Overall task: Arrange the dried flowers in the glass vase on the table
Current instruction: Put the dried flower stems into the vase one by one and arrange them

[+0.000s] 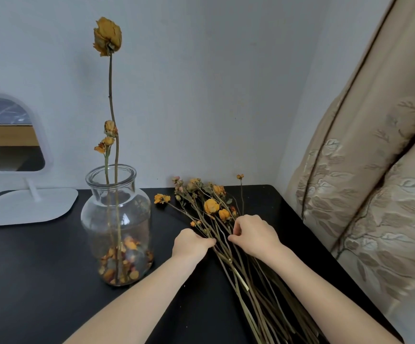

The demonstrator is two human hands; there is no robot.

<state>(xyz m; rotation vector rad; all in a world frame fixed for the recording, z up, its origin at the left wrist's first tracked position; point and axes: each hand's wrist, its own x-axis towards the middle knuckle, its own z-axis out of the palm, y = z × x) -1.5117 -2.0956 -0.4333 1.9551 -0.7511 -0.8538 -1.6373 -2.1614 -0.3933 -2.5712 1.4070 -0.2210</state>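
Where the hands meet: on the bundle of dried flowers [236,271], which lies flat on the right half of the black table [40,269], blooms toward the wall and stems running back to the near edge
Left hand [191,243]: fingers curled down over the stems at the left side of the bundle, just below the blooms, gripping them
Right hand [253,235]: thumb and fingertips pinching a few stems at the right side of the bundle, close beside the other hand
Blooms: orange and yellow heads mixed with faded pinkish buds; one orange head lies a little apart on the side nearest the vase
Vase [117,219]: clear glass, wide-mouthed, upright on the table left of the bundle, near it but apart
In the vase: a tall flower [107,36] with a large yellow head well above the rim, a short stem [105,142] with small blooms just over it, and loose petals [124,259] covering the bottom
Mirror [7,135]: white-framed on a flat white stand, at the table's far left
Curtain [375,194]: beige with a leaf pattern, hanging along the table's right edge
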